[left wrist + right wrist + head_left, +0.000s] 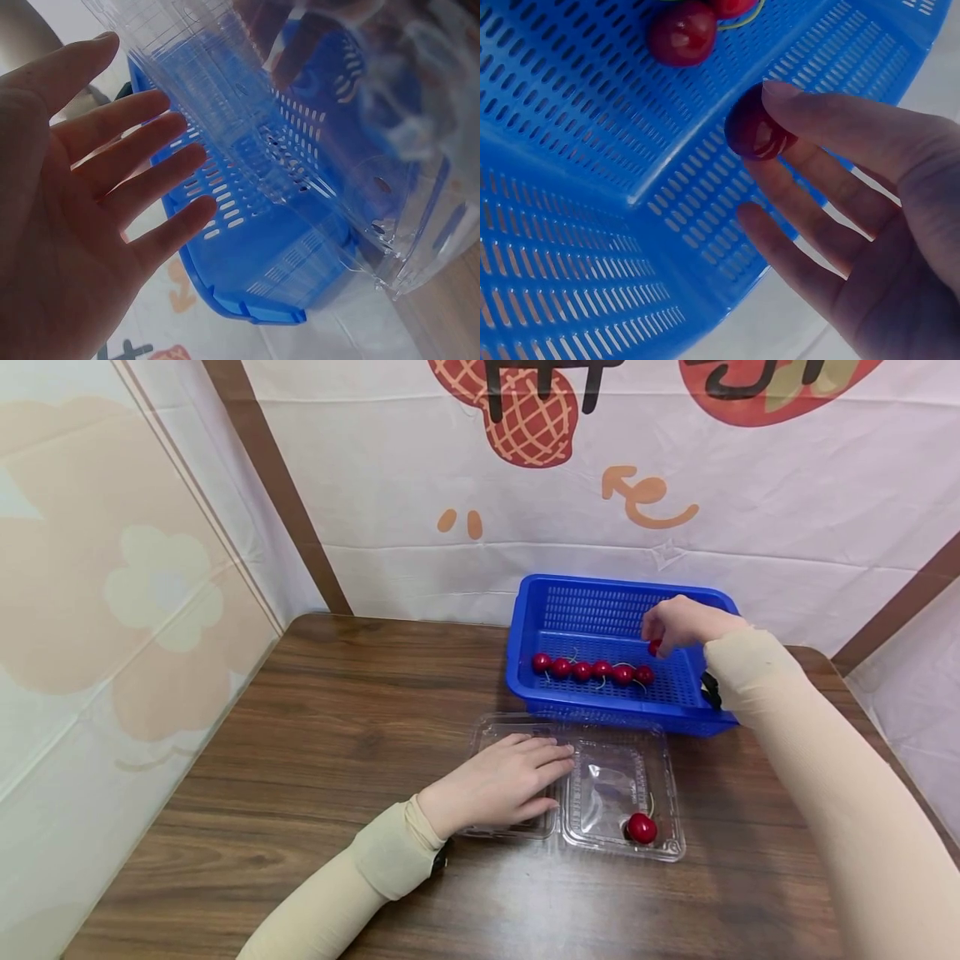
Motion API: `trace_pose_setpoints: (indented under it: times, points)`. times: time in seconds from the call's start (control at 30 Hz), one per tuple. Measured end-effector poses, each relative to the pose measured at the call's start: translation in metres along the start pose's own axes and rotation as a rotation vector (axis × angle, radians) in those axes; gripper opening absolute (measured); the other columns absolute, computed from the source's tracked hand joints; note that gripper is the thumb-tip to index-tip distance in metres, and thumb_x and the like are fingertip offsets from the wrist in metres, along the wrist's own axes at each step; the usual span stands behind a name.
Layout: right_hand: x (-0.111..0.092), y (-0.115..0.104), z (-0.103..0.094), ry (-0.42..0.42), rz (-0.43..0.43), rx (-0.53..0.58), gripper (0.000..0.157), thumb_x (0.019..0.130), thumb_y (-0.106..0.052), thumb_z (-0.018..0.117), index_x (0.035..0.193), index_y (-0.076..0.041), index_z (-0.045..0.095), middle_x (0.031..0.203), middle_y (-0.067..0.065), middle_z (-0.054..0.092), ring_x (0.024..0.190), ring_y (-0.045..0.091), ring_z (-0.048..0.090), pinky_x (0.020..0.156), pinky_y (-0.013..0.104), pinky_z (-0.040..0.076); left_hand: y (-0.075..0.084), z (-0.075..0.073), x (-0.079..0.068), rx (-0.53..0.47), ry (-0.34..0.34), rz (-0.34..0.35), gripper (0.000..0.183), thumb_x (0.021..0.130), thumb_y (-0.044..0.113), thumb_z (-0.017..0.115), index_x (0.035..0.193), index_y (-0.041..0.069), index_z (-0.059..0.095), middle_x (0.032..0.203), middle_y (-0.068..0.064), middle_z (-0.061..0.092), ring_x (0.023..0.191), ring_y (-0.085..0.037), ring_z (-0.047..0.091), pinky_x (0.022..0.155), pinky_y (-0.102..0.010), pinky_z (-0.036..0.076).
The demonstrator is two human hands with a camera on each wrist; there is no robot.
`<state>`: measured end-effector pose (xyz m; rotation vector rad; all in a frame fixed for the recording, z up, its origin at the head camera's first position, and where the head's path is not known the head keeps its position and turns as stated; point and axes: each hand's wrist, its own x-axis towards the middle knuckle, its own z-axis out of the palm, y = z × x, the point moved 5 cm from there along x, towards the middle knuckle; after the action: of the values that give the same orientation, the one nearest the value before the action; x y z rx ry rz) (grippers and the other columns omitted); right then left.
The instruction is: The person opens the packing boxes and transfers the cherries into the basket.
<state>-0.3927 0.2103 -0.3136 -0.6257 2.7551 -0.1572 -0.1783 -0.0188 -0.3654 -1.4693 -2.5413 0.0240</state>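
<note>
My right hand (686,620) is over the right part of the blue basket (626,722). Between thumb and fingers it pinches a dark red cherry (754,127), clear of the basket floor. A row of several red cherries (582,671) with green stems lies along the basket floor. My left hand (504,781), fingers straight and spread, lies over the left half of an opened clear plastic box (622,852). Whether its palm touches the plastic cannot be told. One cherry (642,828) with its stem sits in the near right corner of the box's right half.
The box lies directly in front of the basket on a brown wooden table (315,727). Behind the basket hangs a white printed cloth (390,568), with another cloth wall (112,635) along the left side.
</note>
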Motion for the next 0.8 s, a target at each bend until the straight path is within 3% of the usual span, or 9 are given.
trace_pose_setpoints:
  times: [0.47,0.8]
  points:
    - [0.011,0.021,0.017,-0.073,0.096,0.015,0.031,0.075,-0.003,0.076,0.104,0.000,0.066,0.101,0.017,0.067,0.094,0.030,0.062,0.082,0.048,0.052,0.000,0.000,0.001,0.002,-0.004,0.004,0.051,0.093,0.042,0.053,0.135,0.012,0.053,0.140,-0.003,0.052,0.128,-0.021,0.049,0.107,-0.038,0.039]
    - [0.013,0.024,0.023,-0.069,0.073,0.024,0.024,0.072,-0.005,0.078,0.094,-0.001,0.068,0.090,0.012,0.069,0.086,0.026,0.062,0.077,0.044,0.051,-0.001,0.002,0.001,0.001,0.013,0.012,0.050,0.093,0.042,0.053,0.133,0.012,0.054,0.138,-0.003,0.054,0.126,-0.022,0.051,0.105,-0.039,0.041]
